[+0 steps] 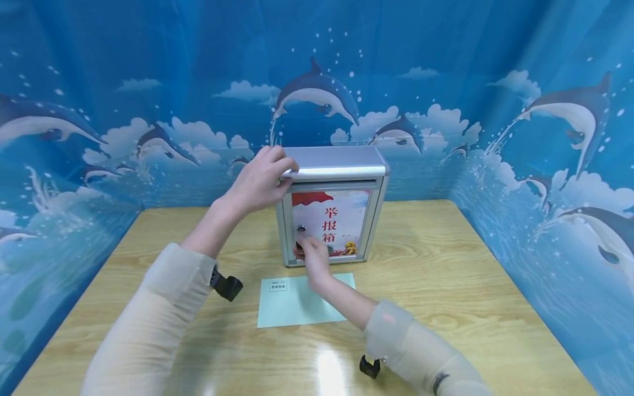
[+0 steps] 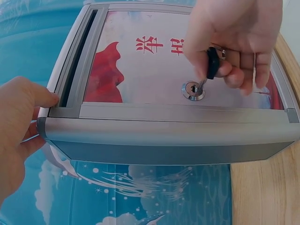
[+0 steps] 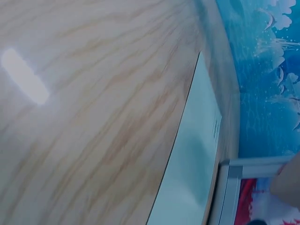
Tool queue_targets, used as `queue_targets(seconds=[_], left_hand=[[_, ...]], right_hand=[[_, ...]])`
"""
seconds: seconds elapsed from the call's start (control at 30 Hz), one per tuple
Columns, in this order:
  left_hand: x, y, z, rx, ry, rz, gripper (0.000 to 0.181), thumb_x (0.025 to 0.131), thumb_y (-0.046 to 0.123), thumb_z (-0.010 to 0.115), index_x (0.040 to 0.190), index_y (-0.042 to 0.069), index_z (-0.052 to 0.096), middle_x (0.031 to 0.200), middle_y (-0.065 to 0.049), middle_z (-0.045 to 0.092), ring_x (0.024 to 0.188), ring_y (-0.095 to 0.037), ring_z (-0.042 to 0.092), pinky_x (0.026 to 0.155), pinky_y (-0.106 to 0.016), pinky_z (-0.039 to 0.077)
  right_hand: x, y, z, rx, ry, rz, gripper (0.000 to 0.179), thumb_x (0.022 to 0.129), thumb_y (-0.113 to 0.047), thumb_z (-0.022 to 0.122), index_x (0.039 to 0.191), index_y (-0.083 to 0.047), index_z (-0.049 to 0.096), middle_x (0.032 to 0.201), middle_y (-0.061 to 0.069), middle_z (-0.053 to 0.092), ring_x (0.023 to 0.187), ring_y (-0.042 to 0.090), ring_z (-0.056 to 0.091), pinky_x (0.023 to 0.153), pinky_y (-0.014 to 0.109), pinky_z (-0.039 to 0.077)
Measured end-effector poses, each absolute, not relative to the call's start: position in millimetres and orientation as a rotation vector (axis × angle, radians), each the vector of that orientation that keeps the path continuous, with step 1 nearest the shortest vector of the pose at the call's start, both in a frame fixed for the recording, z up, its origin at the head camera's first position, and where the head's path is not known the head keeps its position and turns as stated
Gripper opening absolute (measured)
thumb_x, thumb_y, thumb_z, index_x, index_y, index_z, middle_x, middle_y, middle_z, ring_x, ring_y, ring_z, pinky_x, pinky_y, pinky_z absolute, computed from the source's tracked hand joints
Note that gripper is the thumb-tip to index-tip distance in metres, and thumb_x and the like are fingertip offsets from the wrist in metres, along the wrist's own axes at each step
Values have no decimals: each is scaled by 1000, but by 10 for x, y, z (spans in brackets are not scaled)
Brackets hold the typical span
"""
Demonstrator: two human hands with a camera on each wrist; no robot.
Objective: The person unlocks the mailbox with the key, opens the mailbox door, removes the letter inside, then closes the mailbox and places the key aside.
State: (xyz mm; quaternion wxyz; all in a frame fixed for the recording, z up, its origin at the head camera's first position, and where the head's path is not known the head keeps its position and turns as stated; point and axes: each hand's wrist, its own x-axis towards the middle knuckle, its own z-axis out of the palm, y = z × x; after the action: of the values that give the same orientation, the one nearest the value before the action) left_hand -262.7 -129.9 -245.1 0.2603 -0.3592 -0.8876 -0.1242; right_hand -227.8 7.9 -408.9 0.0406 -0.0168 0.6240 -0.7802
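A silver metal report box [image 1: 342, 157] with red characters on its front panel stands upright on the table. My left hand [image 1: 262, 179] grips its upper left corner, thumb on the front by the slot, as the left wrist view shows. Low at the box's left side, my right hand [image 1: 315, 258] pinches a black-headed key [image 2: 213, 63] with a ring. The key's tip is at the round lock [image 2: 192, 90]; whether it has entered the keyhole I cannot tell. Beneath the right forearm lies a pale green envelope [image 1: 284, 308], flat in front of the box.
The wood-grain table [image 1: 426, 319] is bounded behind and at both sides by a blue dolphin-print curtain [image 1: 198, 71]. Black wrist straps hang from both sleeves, one [image 1: 227, 285] left of the envelope.
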Motion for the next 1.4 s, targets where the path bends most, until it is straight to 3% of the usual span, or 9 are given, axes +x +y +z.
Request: queue_targets(seconds=[0.2, 0.43, 0.6, 0.77, 1.03, 1.17, 1.4], left_hand=[[-2627, -1305, -2458, -972, -2395, -334, 15, 85, 2, 62, 99, 5, 64, 92, -10, 51, 85, -27, 45, 77, -40, 40], [-2632, -1297, -2476, -971, -2398, -329, 15, 85, 3, 62, 99, 5, 64, 93, -9, 51, 86, -26, 45, 77, -39, 40], [-2629, -1293, -2472, -963, -2411, -315, 16, 84, 4, 63, 100, 5, 63, 93, -9, 51, 86, -26, 45, 76, -38, 41], [-2634, -1291, -2452, -959, -2425, -305, 16, 85, 4, 62, 101, 6, 63, 93, -9, 51, 86, -26, 44, 75, -38, 40], [-2608, -1294, -2422, -938, -2471, -291, 16, 86, 6, 61, 102, 7, 63, 95, -9, 51, 87, -25, 44, 75, -37, 41], [-2602, -1293, -2417, -947, -2468, -292, 17, 86, 5, 61, 103, 6, 63, 94, -9, 50, 87, -25, 43, 74, -36, 40], [-2597, -1301, -2422, -951, -2459, -290, 18, 85, 4, 61, 102, 6, 63, 94, -8, 50, 86, -24, 43, 74, -36, 40]], right_hand=[[-2319, 218, -4170, -323, 2292, -2020, 31, 95, -16, 47, 76, 6, 58, 79, 9, 61, 76, 23, 56, 78, 45, 48], [-2331, 471, -4103, -381, 2319, -1771, 35, 98, -20, 45, 93, 10, 60, 81, 12, 61, 87, 37, 58, 79, 48, 48], [-2363, 701, -4005, -357, 2160, -1710, 32, 97, -20, 48, 97, 10, 58, 83, 13, 62, 83, 30, 61, 79, 42, 51], [-2370, 937, -3986, -258, 1985, -1784, 31, 94, -17, 53, 100, 12, 59, 76, 6, 62, 70, 13, 60, 74, 35, 52], [-2320, 1390, -4129, -206, 1898, -1737, 34, 95, -11, 45, 111, 19, 51, 77, 4, 58, 69, 10, 56, 68, 26, 50], [-2324, 1640, -4240, -214, 1938, -1682, 29, 95, -9, 48, 106, 16, 54, 76, 3, 58, 65, 7, 54, 69, 24, 50], [-2278, 1892, -4354, -109, 2086, -1571, 17, 90, -7, 55, 96, 8, 60, 75, 6, 62, 62, 8, 56, 58, 19, 48]])
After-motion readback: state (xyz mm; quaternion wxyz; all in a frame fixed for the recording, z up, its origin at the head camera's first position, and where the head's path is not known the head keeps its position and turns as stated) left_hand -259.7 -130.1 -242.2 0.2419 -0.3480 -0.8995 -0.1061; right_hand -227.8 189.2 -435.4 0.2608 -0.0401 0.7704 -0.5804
